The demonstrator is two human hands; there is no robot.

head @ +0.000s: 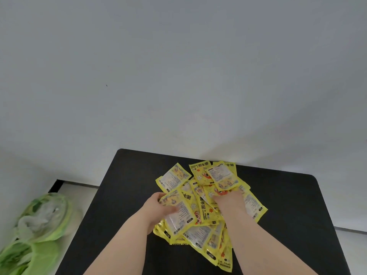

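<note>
A loose heap of several yellow hand-warmer packets (208, 197) lies on a black table (288, 205). My left hand (158, 207) grips one packet (178, 211) at the heap's left side, thumb on its printed face and fingers behind its left edge. My right hand (230, 201) rests on the middle of the heap with its fingertips tucked under a packet, so how the fingers lie is hidden.
Green and clear plastic bags (39, 225) lie on the floor to the left of the table. A grey wall stands just behind the table's far edge. Bare black tabletop shows on both sides of the heap.
</note>
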